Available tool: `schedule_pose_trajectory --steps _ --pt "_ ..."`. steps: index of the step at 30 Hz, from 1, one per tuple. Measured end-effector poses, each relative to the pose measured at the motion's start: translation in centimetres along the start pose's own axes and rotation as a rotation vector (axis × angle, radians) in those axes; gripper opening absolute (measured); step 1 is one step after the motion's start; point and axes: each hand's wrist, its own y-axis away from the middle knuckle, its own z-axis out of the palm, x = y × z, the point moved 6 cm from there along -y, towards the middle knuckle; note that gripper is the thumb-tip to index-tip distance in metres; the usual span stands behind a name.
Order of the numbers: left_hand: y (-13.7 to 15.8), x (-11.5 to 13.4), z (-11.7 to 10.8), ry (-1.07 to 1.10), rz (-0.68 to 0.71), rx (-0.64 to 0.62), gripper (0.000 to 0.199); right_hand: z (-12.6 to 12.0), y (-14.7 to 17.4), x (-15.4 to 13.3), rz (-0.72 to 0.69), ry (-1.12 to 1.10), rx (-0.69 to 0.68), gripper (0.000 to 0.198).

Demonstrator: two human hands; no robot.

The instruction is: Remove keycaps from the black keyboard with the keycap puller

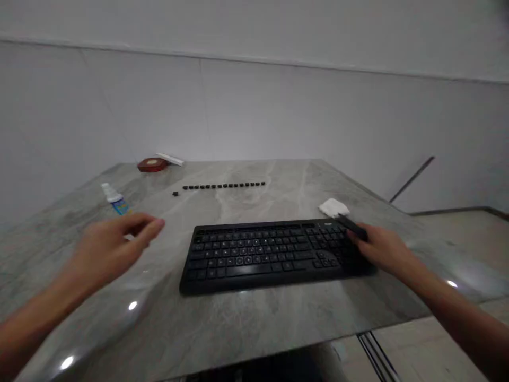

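Observation:
My left hand (119, 244) hovers left of the black keyboard (246, 254), thumb and index finger drawn together in a pinch. Motion blurs it, and I cannot make out anything between the fingertips. Over the keyboard's right end, my right hand (377, 244) is closed around a slim black tool (352, 227) whose exact kind is unclear. Its far tip points at a crumpled white wad (333, 207), like tissue or cloth, behind the keyboard. Small black keycaps (225, 185) lie in a long row farther back, with one keycap (175, 194) slightly apart at the left end.
A spray bottle with a blue label (117, 199) is at the left, partly behind my left hand. A reddish-brown box (152, 164) and a flat white object (170, 158) lie at the grey marbled table's (246, 318) back left. The wall rises behind.

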Motion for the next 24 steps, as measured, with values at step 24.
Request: schedule_pose_trajectory --steps 24 --pt "-2.5 -1.6 6.2 -0.1 -0.025 -0.092 0.044 -1.7 -3.5 -7.2 -0.086 -0.031 0.051 0.029"
